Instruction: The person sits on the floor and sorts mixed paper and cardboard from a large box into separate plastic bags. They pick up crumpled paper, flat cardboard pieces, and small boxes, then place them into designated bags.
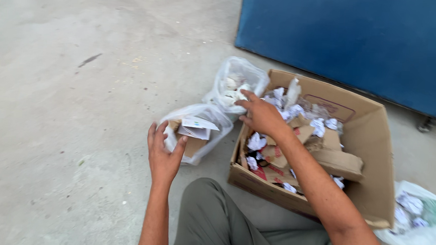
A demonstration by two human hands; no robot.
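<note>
Place: outdoor yard or back lot, a waste-sorting spot by the look of it.
Ground: bare grey concrete floor (68,76), stained and scuffed, no counter anywhere.
Backdrop: big blue metal container (356,40), standing on a small wheel at the right edge.
Sorting goods: open cardboard box (369,148) crammed with crumpled paper and card scraps.
Bags: clear plastic bags (197,131) of paper and card set straight on the floor.
Posture: seated low on the ground, box just beside the knee.
</note>
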